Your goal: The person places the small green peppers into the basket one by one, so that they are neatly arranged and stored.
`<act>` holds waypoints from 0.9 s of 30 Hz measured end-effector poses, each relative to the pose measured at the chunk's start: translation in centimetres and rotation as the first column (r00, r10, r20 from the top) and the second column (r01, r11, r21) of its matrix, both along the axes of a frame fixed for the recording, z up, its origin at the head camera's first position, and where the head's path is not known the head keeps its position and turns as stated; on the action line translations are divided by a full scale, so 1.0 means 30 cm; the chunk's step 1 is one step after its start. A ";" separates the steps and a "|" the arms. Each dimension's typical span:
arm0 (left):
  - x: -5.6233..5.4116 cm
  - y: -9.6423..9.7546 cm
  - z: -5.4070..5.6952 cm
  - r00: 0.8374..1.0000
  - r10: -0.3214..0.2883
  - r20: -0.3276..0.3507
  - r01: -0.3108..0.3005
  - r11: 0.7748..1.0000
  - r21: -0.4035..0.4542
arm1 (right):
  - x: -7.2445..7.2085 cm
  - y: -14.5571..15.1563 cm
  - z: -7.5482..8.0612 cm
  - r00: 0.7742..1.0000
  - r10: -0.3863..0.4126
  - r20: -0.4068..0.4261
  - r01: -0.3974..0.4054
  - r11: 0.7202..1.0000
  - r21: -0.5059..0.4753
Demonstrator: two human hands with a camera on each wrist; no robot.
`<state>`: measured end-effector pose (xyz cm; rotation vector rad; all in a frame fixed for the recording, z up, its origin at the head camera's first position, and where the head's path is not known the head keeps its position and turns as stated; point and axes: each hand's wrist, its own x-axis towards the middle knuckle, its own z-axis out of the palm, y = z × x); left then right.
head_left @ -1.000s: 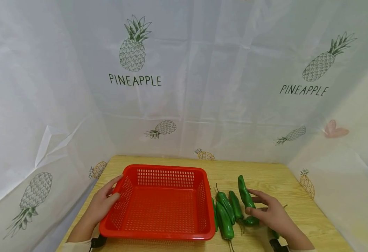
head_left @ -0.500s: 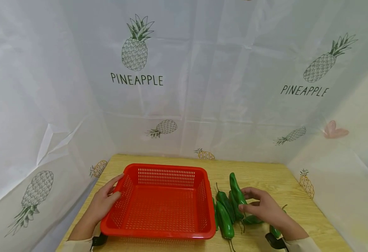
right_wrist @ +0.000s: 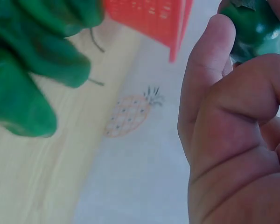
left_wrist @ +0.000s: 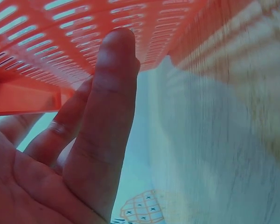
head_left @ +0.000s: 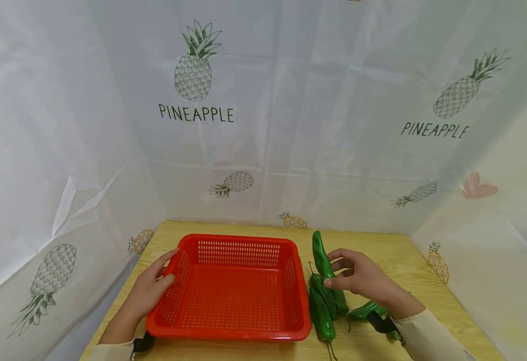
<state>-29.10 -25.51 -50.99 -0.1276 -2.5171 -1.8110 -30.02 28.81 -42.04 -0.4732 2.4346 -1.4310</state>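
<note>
A red plastic basket [head_left: 227, 335] with slotted walls stands on the left of the table in the head view. My left hand [head_left: 148, 291] grips its left side, thumb over the rim and fingers against the outer wall; the left wrist view shows fingertips on the slotted wall [left_wrist: 74, 37]. My right hand [head_left: 360, 273] pinches a long green pepper [head_left: 319, 253] between thumb and fingers, raised upright just right of the basket. Its stem end [right_wrist: 245, 7] shows in the right wrist view. Below the right hand lie several more green peppers [head_left: 322, 321], partly overlapping.
Another green pepper [head_left: 368, 311] lies under the right forearm, partly hidden by the wrist strap. The wooden table [head_left: 376, 245] is enclosed by a white curtain [head_left: 290, 125] printed with pineapples at the back and both sides.
My right hand has moved left and upward with the pepper, coming nearer the basket's right rim. The left hand has stayed on the basket, which has hardly moved.
</note>
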 end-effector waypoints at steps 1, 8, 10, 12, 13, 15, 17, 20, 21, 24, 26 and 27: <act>0.000 0.001 0.001 1.000 -0.009 -0.003 0.009 1.000 -0.005 | -0.006 -0.016 0.008 1.000 0.007 0.000 -0.007 1.000 0.003; -0.010 0.022 0.018 1.000 -0.023 0.013 0.024 0.997 -0.072 | -0.055 -0.145 0.045 0.998 0.069 0.000 -0.069 0.998 -0.003; -0.012 0.027 0.021 0.999 -0.029 0.017 0.031 0.994 -0.109 | -0.070 -0.188 0.053 0.996 0.084 0.007 -0.084 0.996 -0.010; -0.014 0.033 0.021 0.999 -0.032 0.027 0.035 0.992 -0.125 | -0.085 -0.233 0.057 0.995 0.102 0.019 -0.102 0.995 -0.021; -0.013 0.033 0.020 0.999 -0.033 0.032 0.037 0.991 -0.128 | -0.092 -0.258 0.059 0.993 0.113 0.021 -0.113 0.993 -0.026; -0.015 0.034 0.015 0.999 -0.031 0.034 0.035 0.992 -0.124 | -0.106 -0.308 0.060 0.990 0.137 0.028 -0.136 0.990 -0.040; -0.018 0.038 0.010 0.999 -0.025 0.033 0.028 0.994 -0.103 | -0.117 -0.356 0.060 0.987 0.159 0.036 -0.157 0.986 -0.051; -0.022 0.044 0.003 1.000 -0.022 0.022 0.023 0.996 -0.082 | -0.134 -0.426 0.056 0.982 0.189 0.028 -0.187 0.981 -0.045; -0.024 0.046 0.002 1.000 -0.022 0.018 0.023 0.997 -0.077 | -0.139 -0.449 0.054 0.980 0.198 0.023 -0.197 0.980 -0.037; -0.025 0.053 0.000 1.000 -0.017 0.014 0.018 0.997 -0.077 | -0.152 -0.514 0.045 0.978 0.210 0.006 -0.210 0.978 -0.004; -0.023 0.057 0.000 1.000 -0.017 0.013 0.018 0.997 -0.075 | -0.158 -0.556 0.037 0.976 0.218 -0.004 -0.218 0.976 0.017; -0.020 0.059 0.000 1.000 -0.017 0.013 0.018 0.997 -0.071 | -0.161 -0.576 0.032 0.975 0.223 -0.001 -0.223 0.974 0.021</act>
